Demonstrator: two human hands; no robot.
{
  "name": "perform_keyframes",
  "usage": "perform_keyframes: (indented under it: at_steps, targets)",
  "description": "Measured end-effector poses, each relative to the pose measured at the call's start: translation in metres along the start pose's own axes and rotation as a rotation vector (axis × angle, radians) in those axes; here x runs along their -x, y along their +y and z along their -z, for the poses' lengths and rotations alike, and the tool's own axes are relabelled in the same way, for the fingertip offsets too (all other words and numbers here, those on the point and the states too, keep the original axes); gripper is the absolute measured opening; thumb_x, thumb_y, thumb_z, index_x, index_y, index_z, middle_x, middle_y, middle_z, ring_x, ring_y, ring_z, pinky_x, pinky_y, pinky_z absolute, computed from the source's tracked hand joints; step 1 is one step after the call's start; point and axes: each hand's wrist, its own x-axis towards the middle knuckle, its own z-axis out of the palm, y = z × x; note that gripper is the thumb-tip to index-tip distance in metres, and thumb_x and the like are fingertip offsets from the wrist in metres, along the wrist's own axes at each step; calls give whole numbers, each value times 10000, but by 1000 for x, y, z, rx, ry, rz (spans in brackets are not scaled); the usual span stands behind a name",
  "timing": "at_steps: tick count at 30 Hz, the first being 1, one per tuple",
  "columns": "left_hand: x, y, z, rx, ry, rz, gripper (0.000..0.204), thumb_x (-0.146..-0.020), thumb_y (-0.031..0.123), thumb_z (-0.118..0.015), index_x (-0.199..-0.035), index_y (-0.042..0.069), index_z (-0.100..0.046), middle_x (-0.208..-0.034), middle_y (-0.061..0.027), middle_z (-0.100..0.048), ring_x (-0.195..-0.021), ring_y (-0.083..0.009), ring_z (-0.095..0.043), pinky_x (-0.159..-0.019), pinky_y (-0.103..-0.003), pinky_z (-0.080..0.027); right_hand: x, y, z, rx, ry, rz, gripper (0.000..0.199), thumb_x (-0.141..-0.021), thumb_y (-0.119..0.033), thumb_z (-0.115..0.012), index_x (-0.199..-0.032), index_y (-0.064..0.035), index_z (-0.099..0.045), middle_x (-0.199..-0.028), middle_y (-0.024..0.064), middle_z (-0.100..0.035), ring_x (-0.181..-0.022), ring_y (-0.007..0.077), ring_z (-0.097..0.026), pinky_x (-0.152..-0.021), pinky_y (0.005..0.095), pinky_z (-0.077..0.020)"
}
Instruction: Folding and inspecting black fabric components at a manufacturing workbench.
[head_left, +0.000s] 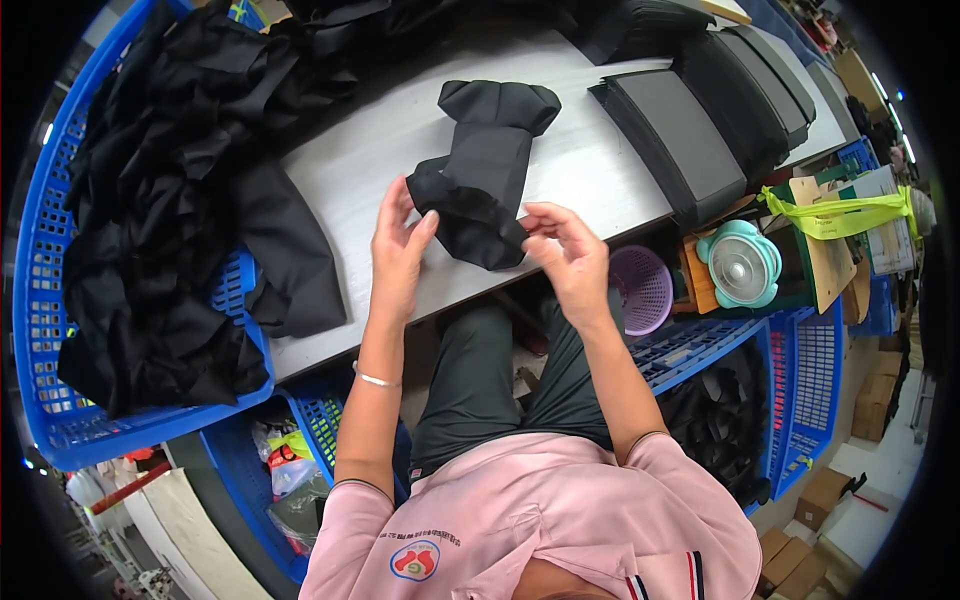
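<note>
— What do we have under the hands?

— A black fabric piece (485, 170) lies on the pale grey table (370, 150), running from its far, wider end down to a bunched near end close to the table's front edge. Our left hand (398, 250) has its fingers spread and upright, fingertips touching the left side of that bunched end. We see contact, but no closed pinch.

— And the right?

— Our right hand (565, 255) sits just beside the cloth's near right corner, fingers loosely curled and parted. The fingertips meet the fabric edge; whether they actually nip it, we cannot tell.

— What surrounds us?

— On the left, a blue plastic crate (40, 290) holds a heap of black fabric (170, 200), some of it spilling over the rim onto the table. At the far right of the table we see a row of dark grey padded pieces (700, 110), stacked leaning on one another. Beyond the right end of the table stands a small mint-green fan (742, 265), with a purple basket (640, 288) just to its left, lower down, and a yellow-green strap (835, 212) stretched across items to the right. More blue crates (790, 380) sit below at our right side, one with dark pieces inside.

— Anything on the wrist?

— A thin silver bracelet (378, 380) on our left forearm.
</note>
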Motion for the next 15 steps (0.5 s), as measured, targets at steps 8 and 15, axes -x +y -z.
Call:
perform_keyframes:
  at_steps: [8, 15]
  targets:
    - [-13, -4, 19, -84, -652, 316, 350, -893, 158, -725, -1195, 9, -632, -1023, 2, -636, -918, -81, -586, -826, -250, -491, -18, 50, 6, 428, 8, -23, 114, -860, -84, -718, -932, -29, -650, -737, 95, -663, -641, 206, -643, -594, 317, -481]
    - [-31, 8, 1, -148, -781, 634, 139, -862, 127, -755, -946, 43, -683, -777, 54, -621, -667, -17, -534, -581, -163, -420, -24, 51, 4, 564, -79, -2, 105, -875, -104, -684, -907, -43, -605, -757, 130, -658, -680, 317, -647, -606, 384, -481]
